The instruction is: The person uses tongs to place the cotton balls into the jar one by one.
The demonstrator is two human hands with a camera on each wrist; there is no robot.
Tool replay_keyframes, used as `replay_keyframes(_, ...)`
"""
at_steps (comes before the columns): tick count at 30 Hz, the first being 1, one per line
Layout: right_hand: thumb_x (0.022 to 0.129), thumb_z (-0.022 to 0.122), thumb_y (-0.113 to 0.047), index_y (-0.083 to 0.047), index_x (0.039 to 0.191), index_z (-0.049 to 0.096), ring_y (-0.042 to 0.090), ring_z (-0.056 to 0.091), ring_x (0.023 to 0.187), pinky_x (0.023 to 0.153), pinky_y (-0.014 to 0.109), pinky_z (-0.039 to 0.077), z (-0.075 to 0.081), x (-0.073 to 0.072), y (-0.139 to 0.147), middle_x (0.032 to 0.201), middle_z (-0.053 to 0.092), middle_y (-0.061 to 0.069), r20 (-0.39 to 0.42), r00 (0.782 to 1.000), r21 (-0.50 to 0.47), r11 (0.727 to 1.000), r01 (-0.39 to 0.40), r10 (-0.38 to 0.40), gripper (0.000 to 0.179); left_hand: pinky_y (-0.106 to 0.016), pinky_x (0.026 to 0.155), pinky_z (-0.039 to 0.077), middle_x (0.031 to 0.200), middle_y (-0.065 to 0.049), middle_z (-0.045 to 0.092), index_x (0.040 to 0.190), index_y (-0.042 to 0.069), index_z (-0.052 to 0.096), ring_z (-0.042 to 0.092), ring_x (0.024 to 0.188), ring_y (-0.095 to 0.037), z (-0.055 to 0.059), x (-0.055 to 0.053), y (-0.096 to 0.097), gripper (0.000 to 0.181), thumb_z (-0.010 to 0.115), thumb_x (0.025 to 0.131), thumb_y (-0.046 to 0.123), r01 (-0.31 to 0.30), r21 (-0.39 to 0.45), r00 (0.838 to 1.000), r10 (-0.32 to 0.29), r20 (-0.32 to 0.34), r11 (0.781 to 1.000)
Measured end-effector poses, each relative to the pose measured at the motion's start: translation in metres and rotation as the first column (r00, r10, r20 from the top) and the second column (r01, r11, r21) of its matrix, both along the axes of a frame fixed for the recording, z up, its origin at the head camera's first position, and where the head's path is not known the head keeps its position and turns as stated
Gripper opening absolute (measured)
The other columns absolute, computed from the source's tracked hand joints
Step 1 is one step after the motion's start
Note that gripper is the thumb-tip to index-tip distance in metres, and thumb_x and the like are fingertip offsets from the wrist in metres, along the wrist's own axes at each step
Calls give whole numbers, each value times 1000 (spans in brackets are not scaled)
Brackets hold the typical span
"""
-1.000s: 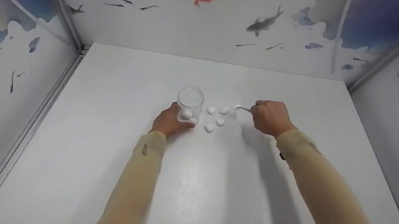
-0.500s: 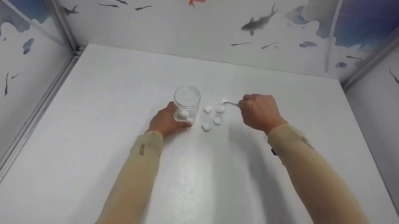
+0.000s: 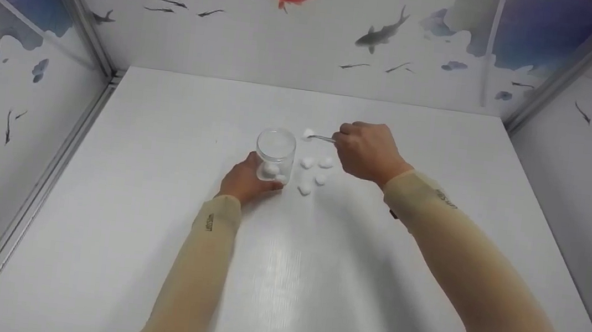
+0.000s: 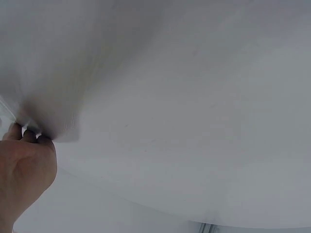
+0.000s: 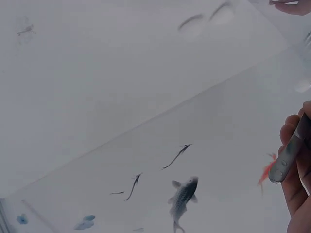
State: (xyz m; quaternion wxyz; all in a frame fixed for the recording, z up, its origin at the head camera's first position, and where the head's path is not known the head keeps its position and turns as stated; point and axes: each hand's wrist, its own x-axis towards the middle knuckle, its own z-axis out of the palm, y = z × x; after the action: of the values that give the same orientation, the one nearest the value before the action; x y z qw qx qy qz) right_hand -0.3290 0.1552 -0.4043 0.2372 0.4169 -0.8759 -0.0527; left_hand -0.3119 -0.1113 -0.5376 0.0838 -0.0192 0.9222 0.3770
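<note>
In the head view my left hand (image 3: 248, 180) grips the lower part of a clear, lidless jar (image 3: 276, 150) standing upright on the table. White cotton balls (image 3: 271, 169) lie at the bottom of it. Metal tweezers (image 3: 323, 138) are held in my right hand (image 3: 369, 151), a cotton ball (image 3: 308, 133) at their tips, just right of the jar's rim. The rounded back end of the tweezers (image 5: 285, 164) shows in the right wrist view. Several loose cotton balls, one nearest the back right (image 3: 325, 162), lie between the jar and my right forearm.
The white table (image 3: 167, 118) carries the jar and the loose cotton balls. A back wall (image 3: 298, 49) painted with fish borders its far edge. Side walls with metal posts (image 3: 82, 8) stand at left and right.
My right hand has moved left and away from me, bringing the tweezers with the cotton ball up close to the jar. The left hand still holds the jar in place.
</note>
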Motion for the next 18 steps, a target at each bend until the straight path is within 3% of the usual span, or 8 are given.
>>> replay_keyframes(9,87,59,-1,-5,82,74,20,55,55,39,35,47,-2,3,-30,70,62,5,-11,998,22,998,-61,61,16,-44,111,37,146,-15,50,152,11,33,47,134,-32,2,2,1,103,83,75,56,-17,-24,1000,18,24,1000)
replay_keyframes(18,83,57,3,-6,76,71,21,56,55,39,37,48,-11,2,-36,68,61,4,-1,995,1,995,-101,101,18,-43,113,36,148,-10,49,153,13,34,45,136,-29,-2,1,1,102,83,74,56,-11,-11,1000,11,-3,1000)
